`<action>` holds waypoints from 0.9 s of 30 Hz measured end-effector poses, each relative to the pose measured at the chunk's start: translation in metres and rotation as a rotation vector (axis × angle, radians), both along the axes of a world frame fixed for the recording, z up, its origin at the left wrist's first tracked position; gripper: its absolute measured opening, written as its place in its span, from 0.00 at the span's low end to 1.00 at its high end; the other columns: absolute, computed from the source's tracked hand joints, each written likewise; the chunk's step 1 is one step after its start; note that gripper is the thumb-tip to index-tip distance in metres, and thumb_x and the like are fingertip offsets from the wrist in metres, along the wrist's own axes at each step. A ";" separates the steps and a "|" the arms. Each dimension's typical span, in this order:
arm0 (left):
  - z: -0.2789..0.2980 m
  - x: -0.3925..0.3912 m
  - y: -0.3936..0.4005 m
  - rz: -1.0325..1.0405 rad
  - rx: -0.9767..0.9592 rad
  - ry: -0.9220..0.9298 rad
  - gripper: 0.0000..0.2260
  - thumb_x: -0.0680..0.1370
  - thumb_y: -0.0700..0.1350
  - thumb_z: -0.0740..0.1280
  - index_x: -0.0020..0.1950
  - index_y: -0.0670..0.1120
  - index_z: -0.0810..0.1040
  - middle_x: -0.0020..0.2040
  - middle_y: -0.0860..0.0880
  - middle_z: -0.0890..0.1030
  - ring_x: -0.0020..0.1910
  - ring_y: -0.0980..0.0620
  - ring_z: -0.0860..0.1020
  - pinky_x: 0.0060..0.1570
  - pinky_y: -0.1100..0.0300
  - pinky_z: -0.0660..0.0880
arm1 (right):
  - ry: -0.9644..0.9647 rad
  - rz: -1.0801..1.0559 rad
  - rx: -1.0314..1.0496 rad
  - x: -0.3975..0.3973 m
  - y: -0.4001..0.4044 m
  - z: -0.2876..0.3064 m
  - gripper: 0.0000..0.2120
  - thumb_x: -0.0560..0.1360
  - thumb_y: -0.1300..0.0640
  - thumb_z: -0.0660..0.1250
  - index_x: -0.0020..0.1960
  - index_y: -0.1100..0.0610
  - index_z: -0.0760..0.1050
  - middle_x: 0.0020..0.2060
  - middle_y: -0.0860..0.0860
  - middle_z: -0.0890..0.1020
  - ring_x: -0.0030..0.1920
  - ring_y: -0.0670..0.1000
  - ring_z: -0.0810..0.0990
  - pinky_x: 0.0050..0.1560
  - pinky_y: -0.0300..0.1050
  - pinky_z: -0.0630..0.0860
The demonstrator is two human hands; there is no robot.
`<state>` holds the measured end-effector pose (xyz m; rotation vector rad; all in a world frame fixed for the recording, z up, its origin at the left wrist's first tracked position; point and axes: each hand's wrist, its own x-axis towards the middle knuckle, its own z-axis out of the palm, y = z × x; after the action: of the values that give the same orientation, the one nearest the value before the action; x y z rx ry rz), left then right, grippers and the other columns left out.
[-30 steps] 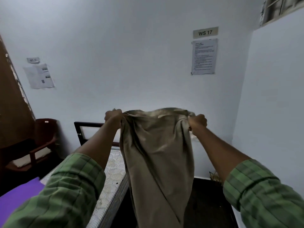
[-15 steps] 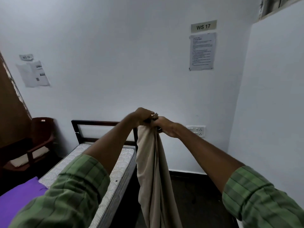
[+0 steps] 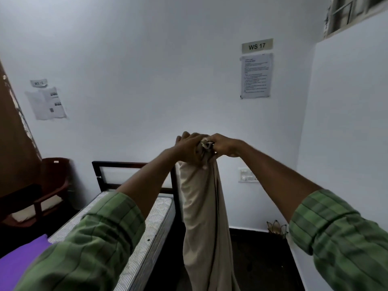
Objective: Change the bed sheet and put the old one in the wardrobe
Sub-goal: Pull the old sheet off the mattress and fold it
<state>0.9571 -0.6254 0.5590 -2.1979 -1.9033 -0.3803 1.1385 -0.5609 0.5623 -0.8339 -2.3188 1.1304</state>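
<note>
A beige bed sheet [image 3: 204,211] hangs folded lengthwise from both my hands, raised in front of me near the white wall. My left hand [image 3: 190,147] and my right hand [image 3: 223,144] meet at its top edge, both closed on the bunched corners. The sheet's lower end drops out of view at the bottom. To the left lies the bed, its bare striped mattress [image 3: 151,225] uncovered, with a purple sheet [image 3: 19,261] lying at its near end.
The dark bed headboard [image 3: 117,164] stands against the wall. A brown chair [image 3: 48,185] sits in the left corner beside a brown door. A white partition [image 3: 344,143] closes the right side. A wall socket [image 3: 246,175] and a small metal object [image 3: 276,228] on the dark floor are near it.
One second ago my hands held the sheet spread wide apart. They came together, folding the sheet in half lengthwise, and now stay joined at the top, slightly higher.
</note>
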 end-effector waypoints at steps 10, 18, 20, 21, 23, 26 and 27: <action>0.081 -0.019 -0.001 0.201 0.302 0.368 0.06 0.76 0.44 0.66 0.48 0.48 0.82 0.48 0.46 0.83 0.45 0.41 0.83 0.41 0.54 0.72 | 0.241 -0.244 0.135 0.036 0.026 0.015 0.17 0.74 0.66 0.70 0.61 0.53 0.78 0.57 0.53 0.83 0.60 0.53 0.81 0.60 0.49 0.79; 0.110 -0.006 -0.001 0.119 0.123 0.362 0.09 0.82 0.57 0.63 0.52 0.51 0.75 0.48 0.49 0.79 0.45 0.44 0.77 0.45 0.52 0.69 | 0.073 -0.770 0.511 0.048 0.017 0.052 0.07 0.79 0.57 0.62 0.51 0.60 0.75 0.55 0.59 0.81 0.56 0.60 0.80 0.54 0.54 0.78; 0.114 0.004 -0.002 0.159 0.359 0.337 0.05 0.81 0.48 0.62 0.53 0.48 0.75 0.48 0.44 0.82 0.45 0.39 0.80 0.43 0.52 0.69 | 0.323 -0.777 0.314 0.038 0.018 0.052 0.12 0.79 0.57 0.59 0.55 0.58 0.79 0.53 0.57 0.83 0.54 0.59 0.82 0.54 0.53 0.80; 0.116 0.008 -0.002 0.200 0.397 0.292 0.04 0.79 0.45 0.62 0.52 0.48 0.76 0.48 0.43 0.82 0.46 0.38 0.81 0.42 0.52 0.69 | 0.368 -0.667 0.164 0.032 0.014 0.055 0.13 0.79 0.59 0.58 0.56 0.56 0.80 0.49 0.55 0.84 0.49 0.57 0.82 0.49 0.52 0.81; 0.126 0.008 -0.006 0.249 0.257 0.210 0.05 0.77 0.43 0.63 0.50 0.49 0.78 0.50 0.43 0.82 0.49 0.38 0.81 0.43 0.52 0.72 | 0.238 -0.384 -0.050 0.026 0.001 0.069 0.14 0.79 0.66 0.56 0.54 0.57 0.78 0.42 0.54 0.82 0.40 0.53 0.81 0.41 0.49 0.81; 0.125 -0.008 -0.012 0.290 0.037 0.243 0.06 0.77 0.45 0.63 0.50 0.51 0.80 0.50 0.48 0.82 0.48 0.43 0.80 0.43 0.52 0.74 | 0.040 -0.248 -0.074 0.031 0.001 0.080 0.11 0.79 0.61 0.65 0.60 0.57 0.79 0.53 0.55 0.85 0.51 0.54 0.84 0.54 0.51 0.83; 0.120 -0.014 -0.013 0.298 0.066 0.225 0.06 0.78 0.45 0.63 0.49 0.51 0.79 0.50 0.48 0.81 0.48 0.43 0.79 0.43 0.52 0.73 | 0.033 -0.217 -0.117 0.034 0.005 0.081 0.15 0.76 0.59 0.71 0.63 0.55 0.79 0.57 0.53 0.85 0.56 0.53 0.84 0.60 0.51 0.81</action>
<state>0.9433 -0.6384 0.6787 -1.7928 -2.0163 -0.1351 1.1721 -0.5563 0.6432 -1.0729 -2.0924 1.1821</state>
